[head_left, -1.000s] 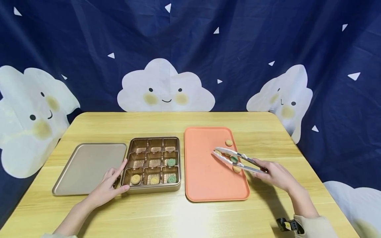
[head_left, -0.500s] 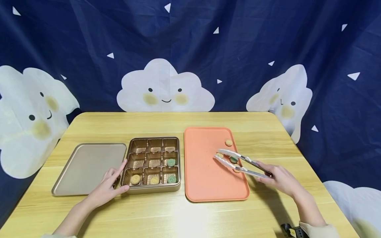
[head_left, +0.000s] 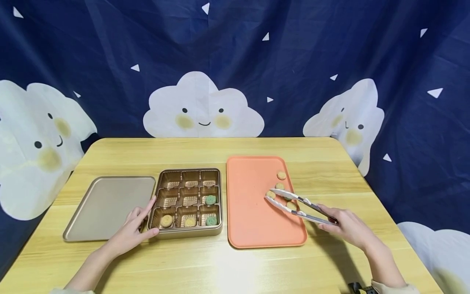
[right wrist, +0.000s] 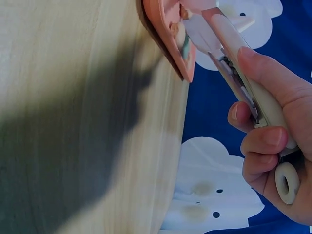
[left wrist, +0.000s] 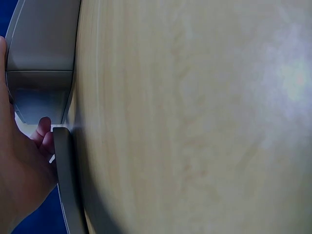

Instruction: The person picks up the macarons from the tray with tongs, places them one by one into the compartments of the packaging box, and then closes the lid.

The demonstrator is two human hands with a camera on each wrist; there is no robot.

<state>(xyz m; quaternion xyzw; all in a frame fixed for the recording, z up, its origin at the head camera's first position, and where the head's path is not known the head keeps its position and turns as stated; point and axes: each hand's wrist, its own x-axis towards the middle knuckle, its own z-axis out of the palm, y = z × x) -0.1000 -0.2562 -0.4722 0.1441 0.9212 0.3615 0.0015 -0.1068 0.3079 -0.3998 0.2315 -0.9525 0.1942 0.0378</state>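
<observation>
So the right hand (head_left: pixel 345 226) has its thumb and fingers wrapped round a pair of tongs (head_left: pixel 300 213), and the pale tips sit low over the orange tray (head_left: pixel 253 224), one on each side of a yellowish cookie (head_left: pixel 270 194). Can't tell if they're actually squeezing it. That cookie's toward the tray's right side, with another tan cookie (head_left: pixel 280 186) just beyond the tips and one more, the far cookie (head_left: pixel 281 175), near the right edge. A green cookie and another tan one are partly hidden behind the tongs. Left hand (head_left: pixel 126 234) has thumb and index finger spread, touching the left side and near left corner of the bronze box (head_left: pixel 183 234); its other fingers are bent. The box has nine compartments: near row goes yellow cookie (head_left: pixel 167 221), paler yellow cookie (head_left: pixel 190 222), green cookie (head_left: pixel 211 221), and there's a second green cookie (head_left: pixel 211 199) in the middle row on the right. A flat bronze lid (head_left: pixel 110 208) lies just left of the box. It's all on a light wood table (head_left: pixel 183 265), with a navy curtain (head_left: pixel 235 41) behind, printed with smiling clouds and little white triangles.
</observation>
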